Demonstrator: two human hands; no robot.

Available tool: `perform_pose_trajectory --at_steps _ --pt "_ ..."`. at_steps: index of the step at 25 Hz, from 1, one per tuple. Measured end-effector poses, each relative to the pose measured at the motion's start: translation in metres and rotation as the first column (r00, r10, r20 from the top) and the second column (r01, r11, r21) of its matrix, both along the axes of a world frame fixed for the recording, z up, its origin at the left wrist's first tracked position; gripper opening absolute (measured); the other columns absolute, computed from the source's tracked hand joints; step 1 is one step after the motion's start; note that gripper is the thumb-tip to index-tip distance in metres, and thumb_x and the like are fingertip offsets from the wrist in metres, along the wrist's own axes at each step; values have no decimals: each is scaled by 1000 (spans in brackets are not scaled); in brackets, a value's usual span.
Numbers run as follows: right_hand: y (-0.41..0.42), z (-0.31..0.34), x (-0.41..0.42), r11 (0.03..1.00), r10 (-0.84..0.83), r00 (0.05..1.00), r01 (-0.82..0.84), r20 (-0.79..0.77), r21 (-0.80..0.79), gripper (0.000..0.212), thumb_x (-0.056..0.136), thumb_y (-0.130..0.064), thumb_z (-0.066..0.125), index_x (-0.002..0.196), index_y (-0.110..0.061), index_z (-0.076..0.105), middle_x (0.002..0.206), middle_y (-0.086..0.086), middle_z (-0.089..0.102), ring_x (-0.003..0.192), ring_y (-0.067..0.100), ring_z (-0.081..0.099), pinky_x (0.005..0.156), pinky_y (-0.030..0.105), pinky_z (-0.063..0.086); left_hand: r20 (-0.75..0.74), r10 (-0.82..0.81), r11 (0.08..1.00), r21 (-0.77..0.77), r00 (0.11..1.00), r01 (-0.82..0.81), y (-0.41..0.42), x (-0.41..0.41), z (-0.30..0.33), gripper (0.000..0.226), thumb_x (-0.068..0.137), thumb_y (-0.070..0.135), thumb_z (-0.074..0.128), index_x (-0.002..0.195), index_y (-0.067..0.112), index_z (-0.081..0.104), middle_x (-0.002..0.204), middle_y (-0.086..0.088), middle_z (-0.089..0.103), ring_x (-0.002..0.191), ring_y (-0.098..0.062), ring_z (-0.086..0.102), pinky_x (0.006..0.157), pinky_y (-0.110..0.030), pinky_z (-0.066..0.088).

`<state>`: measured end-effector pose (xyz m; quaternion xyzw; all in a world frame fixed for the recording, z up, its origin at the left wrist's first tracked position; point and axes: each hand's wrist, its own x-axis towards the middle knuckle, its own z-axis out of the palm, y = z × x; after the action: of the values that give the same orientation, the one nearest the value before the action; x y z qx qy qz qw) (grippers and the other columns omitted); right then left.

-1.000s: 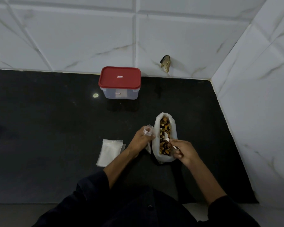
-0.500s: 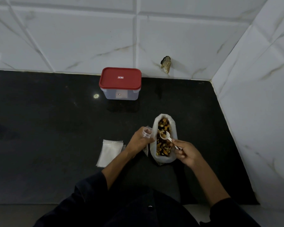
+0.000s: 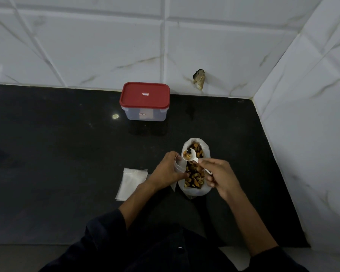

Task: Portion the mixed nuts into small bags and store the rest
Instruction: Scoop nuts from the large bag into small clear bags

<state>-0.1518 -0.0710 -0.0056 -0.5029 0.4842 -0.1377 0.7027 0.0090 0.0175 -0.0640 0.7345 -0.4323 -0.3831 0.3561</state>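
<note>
A large open clear bag [image 3: 206, 190] of mixed nuts [image 3: 194, 174] stands on the black counter [image 3: 67, 154]. My right hand [image 3: 218, 176] pinches the handle of a small white spoon [image 3: 190, 155], whose bowl holds a few nuts and is raised over the left rim of the large bag. My left hand [image 3: 168, 169] grips a small clear bag [image 3: 178, 163] upright just left of the large bag, its mouth next to the spoon. A stack of small empty bags [image 3: 131, 182] lies flat to the left.
A clear plastic container with a red lid [image 3: 144, 101] stands shut near the back wall. White tiled walls close off the back and the right side of the counter. A chipped spot [image 3: 199, 79] marks the back wall.
My right hand has lifted the spoon out of the nuts with a load and moved it left and up, toward the mouth of the small bag in my left hand.
</note>
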Motion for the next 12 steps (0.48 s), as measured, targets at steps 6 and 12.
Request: perform_pose_trajectory --at_steps 6,12 --pt "26 18 16 484 134 781 -589 -610 -648 23 98 -22 50 114 -21 67 105 -4 63 93 6 59 78 17 43 146 43 995 -99 988 -28 -2 -1 12 44 77 31 75 108 22 44 108 6 47 94 -9 53 84 -31 48" --pt "36 14 14 482 89 865 -471 -494 -739 26 97 -15 53 119 -17 66 107 -2 63 91 3 57 78 12 43 126 57 994 -95 990 -45 -2 -2 16 45 79 32 74 111 21 45 110 5 49 93 -7 54 80 -25 50"
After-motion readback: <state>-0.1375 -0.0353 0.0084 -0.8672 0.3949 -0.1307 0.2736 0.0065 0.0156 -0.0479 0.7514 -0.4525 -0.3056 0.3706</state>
